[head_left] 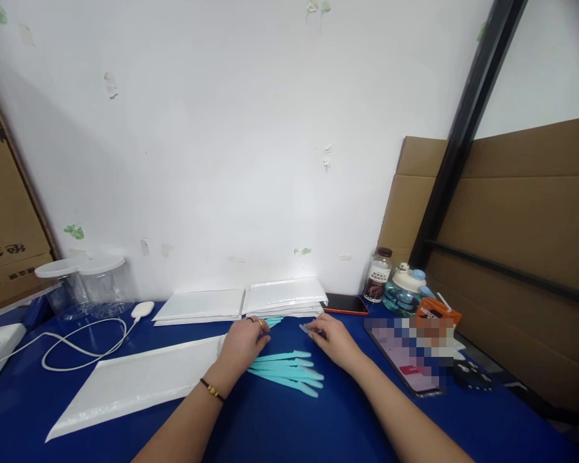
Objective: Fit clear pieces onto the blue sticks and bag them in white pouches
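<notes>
Several slim teal sticks [284, 372] with pale translucent ends, like eyebrow razors, lie fanned out on the blue table between my hands. My left hand [245, 343] is over their left ends, its fingers curled together. More teal stick ends [274, 321] show just beyond its fingertips; whether the fingers grip one is hidden. My right hand [332, 339] pinches a small translucent piece [304, 328] between thumb and fingers, apart from the fan. Under and left of my left wrist lies a flat white padded mailer [139, 382].
Stacked white mailers [200, 304] line the wall, beside a dark phone [346, 303]. At right stand a brown-capped bottle [378, 276], a blue water jug [401, 292] and another phone [405, 360]. Clear jars [105, 286] and a white cable [84, 354] occupy the left.
</notes>
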A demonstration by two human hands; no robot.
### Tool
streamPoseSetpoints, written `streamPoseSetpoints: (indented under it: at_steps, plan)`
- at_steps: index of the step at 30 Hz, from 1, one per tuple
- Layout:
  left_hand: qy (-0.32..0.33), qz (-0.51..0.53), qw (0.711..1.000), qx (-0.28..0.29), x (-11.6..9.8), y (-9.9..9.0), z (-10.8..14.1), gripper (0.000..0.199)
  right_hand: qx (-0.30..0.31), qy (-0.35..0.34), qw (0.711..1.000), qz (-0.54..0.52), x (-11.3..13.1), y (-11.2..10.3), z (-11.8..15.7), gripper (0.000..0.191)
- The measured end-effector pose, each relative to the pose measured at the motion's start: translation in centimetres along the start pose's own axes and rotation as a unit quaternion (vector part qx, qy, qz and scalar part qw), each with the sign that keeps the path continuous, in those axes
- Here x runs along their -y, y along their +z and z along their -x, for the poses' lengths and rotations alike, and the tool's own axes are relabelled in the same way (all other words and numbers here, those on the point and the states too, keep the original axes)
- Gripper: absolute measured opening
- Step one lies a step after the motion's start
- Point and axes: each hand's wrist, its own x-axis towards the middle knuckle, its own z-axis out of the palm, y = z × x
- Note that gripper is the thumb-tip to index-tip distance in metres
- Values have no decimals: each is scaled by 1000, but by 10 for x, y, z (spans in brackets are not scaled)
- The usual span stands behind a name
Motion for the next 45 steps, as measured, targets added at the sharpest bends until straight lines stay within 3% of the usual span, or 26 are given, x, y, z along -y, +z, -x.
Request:
streamPoseSetpoints:
  at_steps: [4, 12, 21, 24, 27, 30, 33, 37, 45]
  plan:
    - [-69, -56, 996, -26, 16, -7, 0, 27, 26, -9, 996, 88, -2, 5, -2, 23]
    - [-72, -68, 995, 3, 18, -2, -3, 13, 62, -2, 972, 226, 12, 6, -1, 17]
    - [-40, -27, 999, -8, 12, -5, -2, 10, 66, -20, 981, 182, 17, 3, -1, 19]
    - [-32, 19, 999, -10, 13, -2, -3, 11, 49, -13, 993, 106, 13, 2, -2, 16]
    - [-30, 106, 994, -5, 12, 1, -4, 18, 6, 34, 995, -88, 9, -1, -3, 10]
    - [-20, 183, 983, 4, 9, 2, -3, 21, -39, 91, 939, -329, 9, -6, -5, 15]
    - [-9, 218, 976, 13, 5, 2, -2, 20, -51, 110, 875, -469, 13, -10, -4, 24]
    - [7, 241, 970, 25, 1, 3, -3, 21, -52, 129, 838, -528, 17, -9, -2, 30]
    - [8, 247, 968, 31, -4, 1, -2, 23, -40, 114, 851, -511, 16, -4, -3, 31]
